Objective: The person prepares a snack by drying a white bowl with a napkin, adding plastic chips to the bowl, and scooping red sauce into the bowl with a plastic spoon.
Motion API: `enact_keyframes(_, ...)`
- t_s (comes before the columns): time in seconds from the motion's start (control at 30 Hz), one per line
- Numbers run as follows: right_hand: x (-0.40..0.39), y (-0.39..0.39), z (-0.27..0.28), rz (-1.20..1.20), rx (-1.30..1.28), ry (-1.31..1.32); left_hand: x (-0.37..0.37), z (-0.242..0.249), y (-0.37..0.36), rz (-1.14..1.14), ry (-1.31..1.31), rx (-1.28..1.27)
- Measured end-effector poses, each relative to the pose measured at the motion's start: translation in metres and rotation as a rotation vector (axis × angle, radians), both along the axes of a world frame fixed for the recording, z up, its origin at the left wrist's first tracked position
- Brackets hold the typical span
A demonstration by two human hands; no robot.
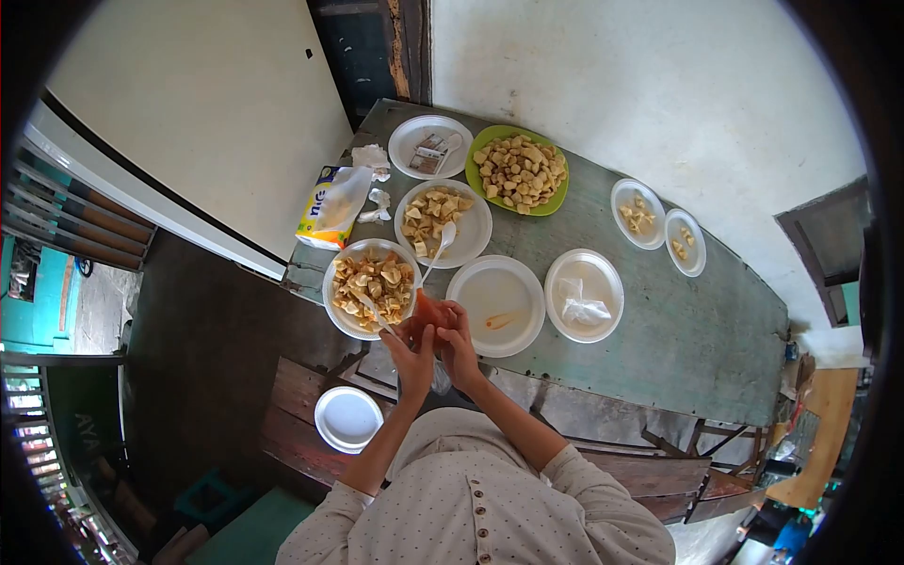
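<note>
My left hand point(411, 363) and my right hand point(458, 347) are together at the table's near edge, fingers closed around a soft orange-red thing point(429, 311) that looks like a small plastic bag. Most of it is hidden by my fingers. Just left of them, a white plate point(331, 314) holds a heap of reddish-coated snack pieces point(373, 282), with a white plastic spoon point(379, 313) lying across it toward my left hand. Beyond, another plate point(480, 235) bears paler pieces point(435, 213) and a second white spoon point(444, 239). Right of my hands stands a plate point(508, 279) with an orange smear.
A green plate point(561, 196) piled with pieces stands at the back, beside a plate point(400, 141) with small packets. To the right are a plate point(612, 282) with a clear plastic bag and two small plates point(629, 188). A tissue pack point(331, 207) lies left; a white plate point(348, 419) sits on the bench.
</note>
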State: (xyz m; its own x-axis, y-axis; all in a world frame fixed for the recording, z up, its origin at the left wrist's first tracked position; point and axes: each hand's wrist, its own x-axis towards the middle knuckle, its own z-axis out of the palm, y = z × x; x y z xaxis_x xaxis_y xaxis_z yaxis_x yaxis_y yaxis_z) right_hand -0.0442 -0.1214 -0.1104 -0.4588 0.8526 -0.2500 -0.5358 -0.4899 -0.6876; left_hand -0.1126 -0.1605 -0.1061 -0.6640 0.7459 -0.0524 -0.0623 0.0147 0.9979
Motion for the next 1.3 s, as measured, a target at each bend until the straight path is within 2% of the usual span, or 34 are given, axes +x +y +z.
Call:
enact_keyframes(0.03, -0.001, 0.0, 0.001, -0.004, 0.001, 0.004, -0.005, 0.001, 0.0, 0.04, -0.039, -0.061)
enact_keyframes(0.13, -0.001, 0.0, -0.001, 0.028, -0.015, 0.047, -0.007, -0.003, -0.003, 0.08, -0.009, -0.022)
enact_keyframes(0.2, 0.001, 0.003, -0.004, 0.016, -0.097, 0.273, -0.003, 0.001, -0.005, 0.099, 0.002, 0.014)
enact_keyframes(0.23, 0.006, 0.006, -0.006, 0.014, -0.098, 0.274, 0.003, 0.002, -0.005, 0.084, 0.014, 0.042)
enact_keyframes(0.3, 0.02, 0.015, -0.002, 0.143, -0.244, 0.488, 0.017, 0.004, -0.003, 0.07, 0.024, 0.071)
enact_keyframes(0.37, 0.025, 0.014, 0.001, 0.133, -0.247, 0.453, 0.032, 0.007, 0.0, -0.026, 0.038, 0.172)
enact_keyframes(0.43, 0.035, 0.012, -0.003, 0.122, -0.249, 0.413, 0.04, 0.011, -0.001, -0.1, 0.029, 0.139)
enact_keyframes(0.5, 0.047, 0.012, -0.012, 0.051, -0.276, 0.481, 0.046, 0.015, 0.003, -0.222, -0.026, 0.102)
enact_keyframes(0.53, 0.054, 0.013, -0.016, -0.084, -0.407, 0.423, 0.05, 0.016, 0.007, -0.183, 0.011, 0.223)
enact_keyframes(0.57, 0.063, 0.018, -0.016, -0.075, -0.409, 0.417, 0.048, 0.021, 0.008, -0.173, 0.008, 0.223)
enact_keyframes(0.63, 0.089, 0.034, -0.015, -0.153, -0.329, 0.199, 0.04, 0.031, 0.008, -0.17, 0.12, 0.225)
enact_keyframes(0.7, 0.119, 0.057, -0.017, -0.162, -0.336, -0.133, 0.029, 0.03, 0.005, -0.154, 0.097, 0.225)
enact_keyframes(0.73, 0.13, 0.068, -0.015, -0.157, -0.334, -0.136, 0.023, 0.029, 0.004, -0.147, 0.076, 0.226)
enact_keyframes(0.8, 0.144, 0.087, -0.007, -0.063, -0.082, -0.37, 0.009, 0.02, 0.0, -0.13, 0.073, 0.206)
enact_keyframes(0.83, 0.149, 0.095, -0.007, -0.062, -0.081, -0.373, 0.004, 0.015, -0.003, -0.119, 0.072, 0.184)
enact_keyframes(0.9, 0.15, 0.108, -0.005, -0.013, 0.072, -0.651, -0.004, 0.016, -0.003, -0.08, 0.065, 0.148)
enact_keyframes(0.97, 0.147, 0.116, -0.005, -0.036, 0.026, -0.712, -0.01, 0.014, -0.006, -0.078, 0.068, 0.124)
enact_keyframes(1.07, 0.143, 0.122, -0.013, 0.073, 0.125, -0.844, -0.013, 0.013, -0.008, -0.053, 0.069, 0.105)
enact_keyframes(1.13, 0.141, 0.123, -0.024, 0.066, 0.408, -1.052, -0.012, 0.015, -0.011, -0.064, 0.088, 0.081)
enact_keyframes(1.17, 0.141, 0.123, -0.026, 0.069, 0.408, -1.052, -0.011, 0.016, -0.012, -0.079, 0.106, 0.058)
enact_keyframes(1.23, 0.141, 0.124, -0.027, 0.087, 0.652, -1.196, -0.009, 0.008, -0.014, -0.111, 0.086, 0.045)
enact_keyframes(1.3, 0.146, 0.126, -0.039, 0.112, 0.645, -1.237, -0.005, -0.004, -0.017, -0.142, 0.066, 0.033)
